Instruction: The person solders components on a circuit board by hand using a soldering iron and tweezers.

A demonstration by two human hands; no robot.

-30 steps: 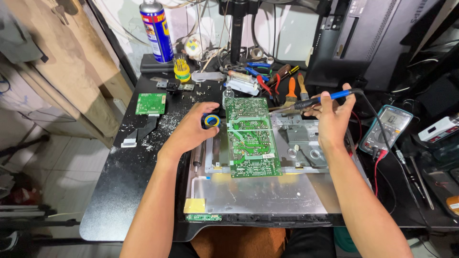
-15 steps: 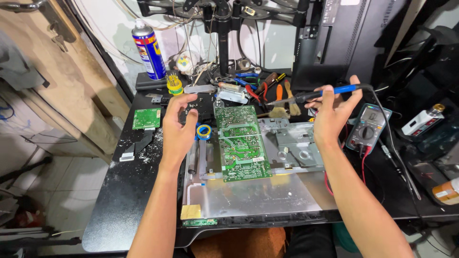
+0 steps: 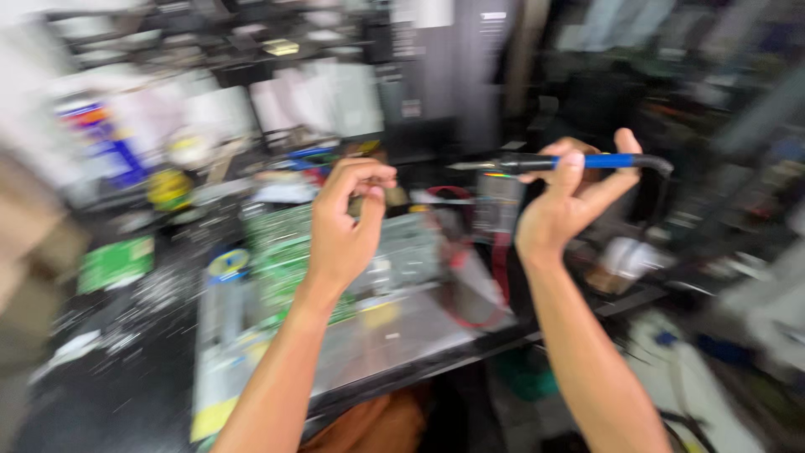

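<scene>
Pinched between thumb and fingers, the right hand (image 3: 570, 205) holds a soldering iron (image 3: 562, 162) level in the air, above and right of the green circuit board (image 3: 281, 252) on the tabletop (image 3: 109, 394). It looks light and stiff; hold the blue-banded handle (never the metal tip). The left hand (image 3: 344, 226) hangs curled over the board, apparently empty.

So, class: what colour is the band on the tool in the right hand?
Blue, on a black soldering iron held by the right hand; head view.

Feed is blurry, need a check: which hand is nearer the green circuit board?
Left hand, raised just above the green circuit board; right hand is off to its right.
</scene>
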